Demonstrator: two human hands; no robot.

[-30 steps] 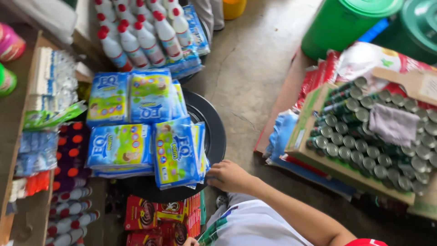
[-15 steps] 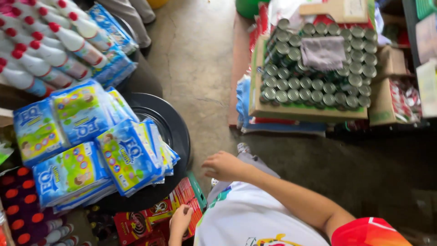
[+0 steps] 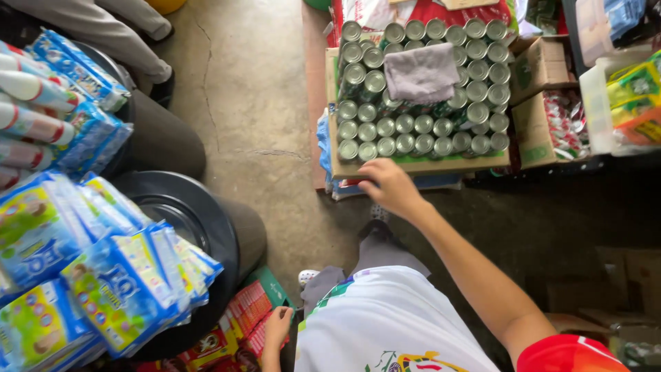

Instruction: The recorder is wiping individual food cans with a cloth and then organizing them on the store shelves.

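Observation:
My right hand [image 3: 387, 187] reaches forward to the front edge of a cardboard tray [image 3: 413, 165] packed with several rows of silver-topped cans [image 3: 420, 127]. Its fingers touch the tray's edge and hold nothing that I can see. A grey cloth [image 3: 421, 72] lies on top of the cans. My left hand [image 3: 277, 326] hangs low beside my white shirt, fingers resting on a stack of red packets [image 3: 237, 324]. My legs and a white shoe [image 3: 308, 277] show between the two hands.
Blue and green plastic packs [image 3: 103, 275] are piled on a black round lid [image 3: 186, 213] at left, with bottles [image 3: 27, 103] behind. Another person's legs [image 3: 131, 27] stand top left. Cardboard boxes [image 3: 544, 103] and a shelf of goods [image 3: 620, 89] sit at right. Cracked concrete floor [image 3: 255, 110] lies between.
My right hand has moved from beside the black lid forward and right to the tray of cans. The view has swung toward the cans. My left hand has come down onto the red packets.

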